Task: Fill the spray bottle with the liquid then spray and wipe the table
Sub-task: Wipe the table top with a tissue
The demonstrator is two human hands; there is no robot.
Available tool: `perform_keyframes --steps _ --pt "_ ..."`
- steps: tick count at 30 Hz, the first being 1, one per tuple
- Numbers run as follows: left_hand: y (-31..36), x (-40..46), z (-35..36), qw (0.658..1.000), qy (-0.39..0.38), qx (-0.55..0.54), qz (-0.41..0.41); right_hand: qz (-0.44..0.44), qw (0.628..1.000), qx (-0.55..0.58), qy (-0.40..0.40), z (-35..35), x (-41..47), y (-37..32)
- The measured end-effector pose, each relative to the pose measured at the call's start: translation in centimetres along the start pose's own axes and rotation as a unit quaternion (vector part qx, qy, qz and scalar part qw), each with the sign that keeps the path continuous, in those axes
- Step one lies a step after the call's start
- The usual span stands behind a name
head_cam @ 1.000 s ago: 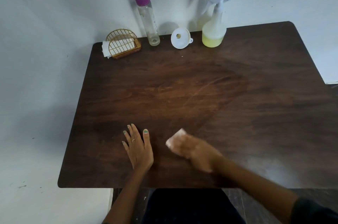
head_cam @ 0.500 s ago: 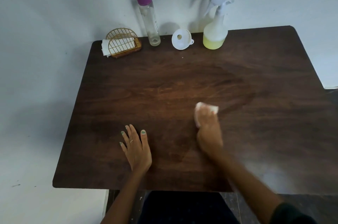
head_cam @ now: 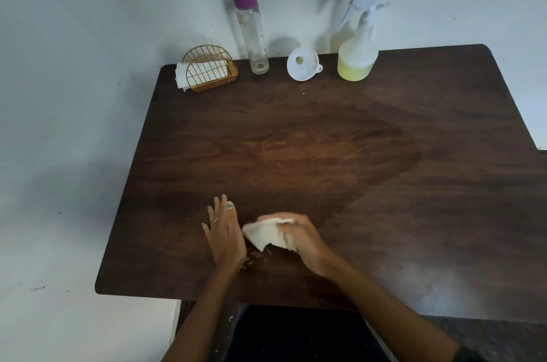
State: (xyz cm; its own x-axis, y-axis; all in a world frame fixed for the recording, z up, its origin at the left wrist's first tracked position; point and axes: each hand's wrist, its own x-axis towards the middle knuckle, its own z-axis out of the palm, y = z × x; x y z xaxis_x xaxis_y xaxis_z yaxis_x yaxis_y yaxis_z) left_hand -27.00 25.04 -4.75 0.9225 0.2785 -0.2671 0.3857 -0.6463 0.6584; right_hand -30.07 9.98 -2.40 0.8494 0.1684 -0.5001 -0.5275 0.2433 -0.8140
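Upright, spray bottle [head_cam: 356, 54], nozzle rightward.

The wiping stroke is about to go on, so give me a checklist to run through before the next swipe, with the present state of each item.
1. White tissue in the right hand: ok, fingers curl round it.
2. Tissue on the table: ok, near the front edge.
3. Left hand flat on the table, clear of the stroke: not ok, it lies right beside the tissue.
4. Spray bottle, funnel, tall clear bottle and napkin holder out of the way: ok, all along the far edge.
5. Spray bottle holds liquid: ok, yellow in its base.
6. Surface still wet: cannot tell.
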Motion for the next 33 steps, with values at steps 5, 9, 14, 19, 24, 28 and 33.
perform_keyframes --steps 5,9,14,19,24,28,33 --pt "4.1 -2.0 -0.9 0.966 -0.128 -0.222 -0.044 0.058 0.97 0.229 0.053 -2.4 0.2 -1.4" --pt "6.1 -2.8 -0.7 0.955 -0.21 -0.211 0.005 0.096 0.957 0.262 0.076 -3.3 0.1 -1.5" --pt "5.9 -2.1 -0.6 0.971 -0.16 -0.178 0.013 0.076 0.973 0.207 0.074 -4.0 -0.4 -1.6" --pt "5.4 -1.9 -0.7 0.979 -0.142 -0.141 0.024 -0.054 0.949 -0.184 0.252 -3.3 -0.7 -1.4" --pt "6.0 -3.0 -0.2 0.986 -0.106 -0.123 0.023 -0.214 0.876 -0.318 0.293 -0.6 -1.8 -0.7" --pt "6.5 -3.7 -0.2 0.98 -0.128 -0.153 -0.021 -0.233 0.898 -0.276 0.253 0.6 -1.7 0.4" --pt "7.1 -3.3 -0.9 0.942 -0.198 -0.249 -0.105 -0.254 0.873 -0.343 0.237 0.5 -1.7 0.7"
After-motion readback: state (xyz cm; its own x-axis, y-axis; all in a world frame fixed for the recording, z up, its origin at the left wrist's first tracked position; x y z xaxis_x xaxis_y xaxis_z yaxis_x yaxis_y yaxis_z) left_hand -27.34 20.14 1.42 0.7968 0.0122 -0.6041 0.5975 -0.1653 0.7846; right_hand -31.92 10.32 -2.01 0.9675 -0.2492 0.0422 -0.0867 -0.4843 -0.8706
